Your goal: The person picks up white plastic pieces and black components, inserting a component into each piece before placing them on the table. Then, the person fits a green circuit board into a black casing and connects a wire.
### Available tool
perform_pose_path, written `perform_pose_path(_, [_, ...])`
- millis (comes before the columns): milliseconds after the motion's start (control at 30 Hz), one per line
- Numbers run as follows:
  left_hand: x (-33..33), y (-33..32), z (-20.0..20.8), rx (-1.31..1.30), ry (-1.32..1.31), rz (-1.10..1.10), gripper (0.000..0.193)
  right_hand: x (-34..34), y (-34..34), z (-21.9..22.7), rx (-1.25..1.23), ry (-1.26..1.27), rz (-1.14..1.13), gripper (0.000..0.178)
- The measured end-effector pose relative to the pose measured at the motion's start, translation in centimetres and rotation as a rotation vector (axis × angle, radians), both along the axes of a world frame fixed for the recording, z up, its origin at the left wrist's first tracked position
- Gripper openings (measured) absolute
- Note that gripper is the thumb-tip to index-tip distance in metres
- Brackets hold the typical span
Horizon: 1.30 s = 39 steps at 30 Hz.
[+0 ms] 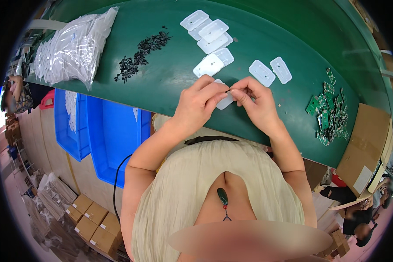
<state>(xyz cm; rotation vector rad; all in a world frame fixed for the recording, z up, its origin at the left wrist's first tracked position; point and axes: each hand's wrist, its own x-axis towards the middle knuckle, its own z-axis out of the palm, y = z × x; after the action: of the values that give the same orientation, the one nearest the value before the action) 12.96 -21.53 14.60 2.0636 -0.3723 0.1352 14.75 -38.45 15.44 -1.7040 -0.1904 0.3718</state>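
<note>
Close together over the near side of the green table, both of my hands are pinched around one small work spot. My left hand [197,102] has its thumb and fingers closed at a white translucent plastic cover [224,103], which shows below and behind the fingertips. From the other side my right hand [260,105] pinches a tiny black part [228,91] at the cover. The fingers hide much of the cover and most of the black part. Just beyond my hands lies a group of similar white covers [208,65], some overlapping. Two more covers [262,73] lie to the right.
Loose small black parts [139,56] are scattered left on the green table [161,87]. A clear bag of white pieces [76,48] stands far left. Green circuit boards [329,113] are heaped right, beside a cardboard box [363,139]. Blue bins [113,135] sit below the table's left edge.
</note>
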Motion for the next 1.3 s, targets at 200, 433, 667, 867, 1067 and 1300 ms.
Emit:
perform_pose_path(200, [-0.7, -0.1, 0.3, -0.561, 0.516, 0.105, 0.027, 0.4, 0.7, 0.5, -0.137, -0.269, -0.037, 0.007])
perform_pose_path(433, [-1.1, 0.1, 0.2, -0.84, 0.593, 0.116, 0.02, 0.0, 1.9, -0.1, -0.086, -0.361, -0.06, 0.01])
perform_pose_path(667, [-1.7, -0.1, 0.6, -0.866, 0.508, 0.101, 0.013, -0.2, 2.6, 0.1, -0.051, -0.243, -0.087, 0.013])
perform_pose_path(867, [-2.1, 0.1, 0.3, -0.805, 0.379, 0.116, 0.008, -0.4, 2.5, -0.2, -0.165, -0.354, -0.042, 0.017])
perform_pose_path(1067, [-2.5, 0.5, 0.5, -0.841, 0.405, 0.096, 0.007, 0.0, 2.6, 1.6, -0.204, -0.54, -0.207, 0.027])
perform_pose_path(1300, [-3.4, 1.2, 0.3, -0.816, 0.511, 0.072, 0.008, 0.2, 2.4, 0.4, -0.006, -0.152, 0.127, 0.022])
